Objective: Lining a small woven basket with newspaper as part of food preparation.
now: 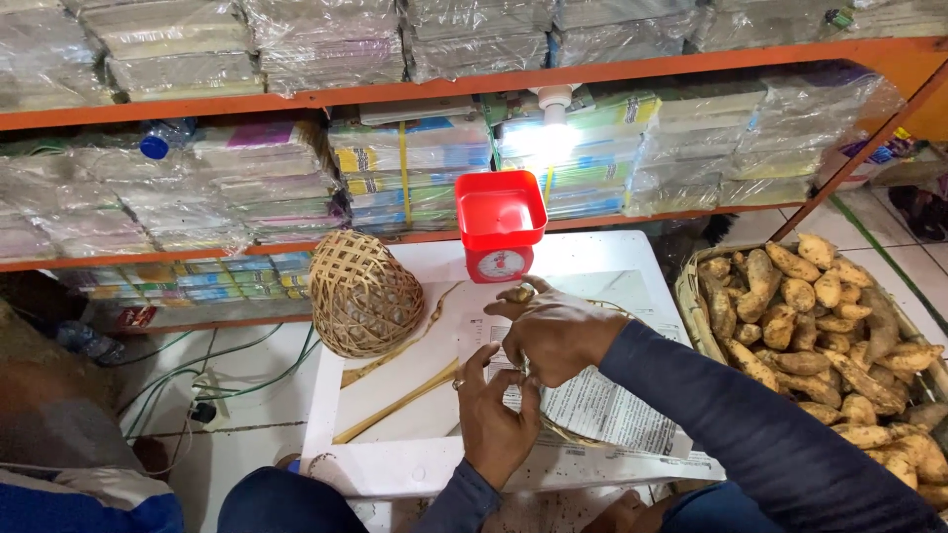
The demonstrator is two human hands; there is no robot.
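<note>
Both your hands are busy mid-tabletop: right hand (555, 331) pinches a bamboo hoop (583, 434) steady, left hand (497, 419) grips its near side; finished basket (363, 293) sits flipped by the far-left corner, out of the way.

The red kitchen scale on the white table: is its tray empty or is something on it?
Empty. The red tray of the scale shows only its bare, flat red surface from above, with nothing lying on it. Both hands work lower down, over the printed paper.
</note>
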